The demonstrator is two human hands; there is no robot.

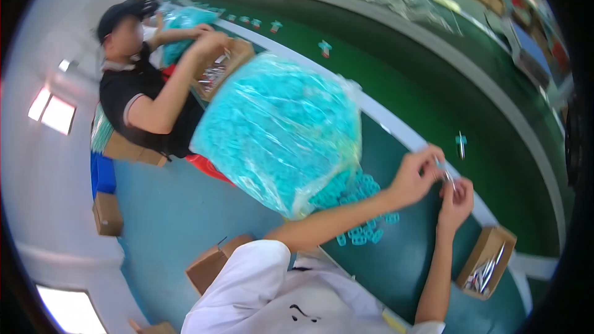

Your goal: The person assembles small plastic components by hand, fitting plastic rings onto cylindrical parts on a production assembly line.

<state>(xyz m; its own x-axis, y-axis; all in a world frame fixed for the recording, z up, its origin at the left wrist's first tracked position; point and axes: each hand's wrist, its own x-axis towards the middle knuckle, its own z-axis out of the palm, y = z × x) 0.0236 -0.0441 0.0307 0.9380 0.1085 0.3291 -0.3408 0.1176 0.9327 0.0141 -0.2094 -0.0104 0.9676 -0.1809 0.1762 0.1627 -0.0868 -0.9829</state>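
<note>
Over the dark green tabletop, near its pale far edge, my two hands meet. My left hand pinches a small teal plastic piece between thumb and fingers. Just below it, my right hand is closed on a slim silver metal part, whose end points at the teal piece. Blur hides whether the two parts are joined. Loose teal plastic pieces lie scattered under my left forearm. To the right of my right forearm, an open cardboard box holds several silver metal parts.
A big clear bag full of teal pieces bulges to my left. Beyond it a co-worker reaches over another box of metal parts. On the green conveyor belt ahead lie spaced teal-and-metal assemblies.
</note>
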